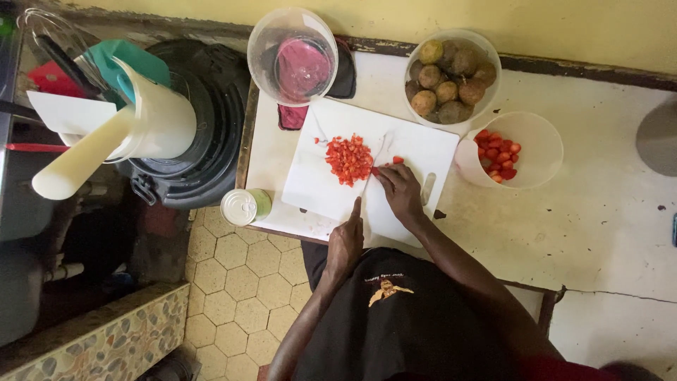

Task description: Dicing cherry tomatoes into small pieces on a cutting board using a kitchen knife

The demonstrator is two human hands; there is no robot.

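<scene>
White board (409, 152): knife (371, 171) barely visible between hands.

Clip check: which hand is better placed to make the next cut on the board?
Probably the left. The left hand already grips the knife, index finger along it, with the blade beside the red piece. The right hand is occupied with its fingertips on that piece.

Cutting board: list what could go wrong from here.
1. The right hand pins a small red piece right beside the knife that the left hand holds, so the fingertips could get nicked.
2. The board reaches the table's near edge; hard pressure may shift it.
3. The can sits at the table's corner and could be knocked to the floor.
</scene>
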